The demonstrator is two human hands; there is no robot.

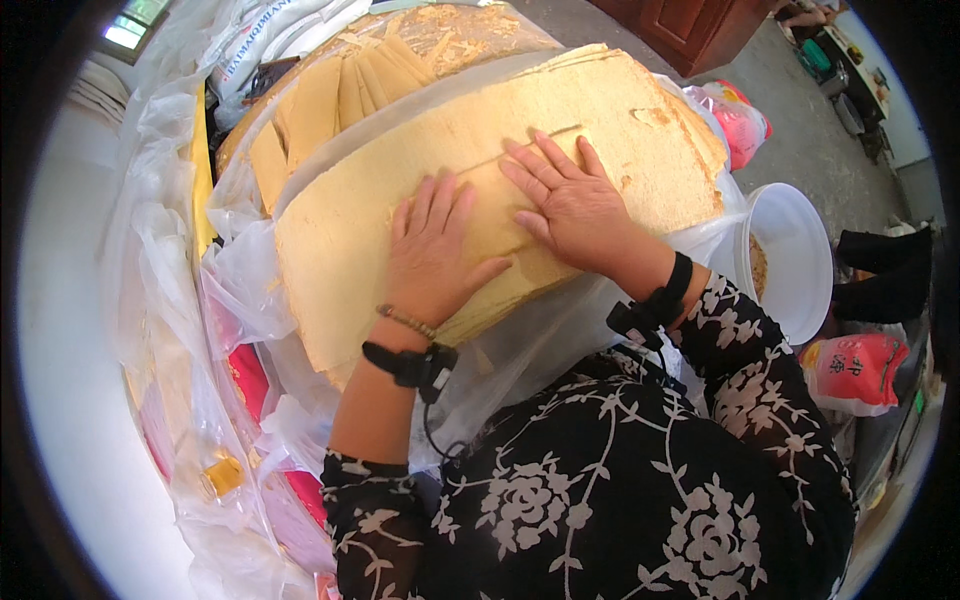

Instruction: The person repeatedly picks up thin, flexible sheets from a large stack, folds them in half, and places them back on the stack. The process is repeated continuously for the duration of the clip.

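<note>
A wide stack of thin pale-yellow sheets lies on clear plastic in front of me. On its middle is a smaller folded or cut piece with a straight edge along its top. My left hand lies palm down on the sheets, fingers stretched out, thumb out to the right. My right hand rests palm down just right of it on that piece, fingers spread over its top edge. Whether the piece is separate or a fold, I cannot tell.
Behind the stack, narrower yellow pieces sit on a crumb-covered round surface. Crumpled plastic covers the left side. At the right stand a white bucket, a red-and-white bag and a wooden cabinet. Another person shows partly at far top right.
</note>
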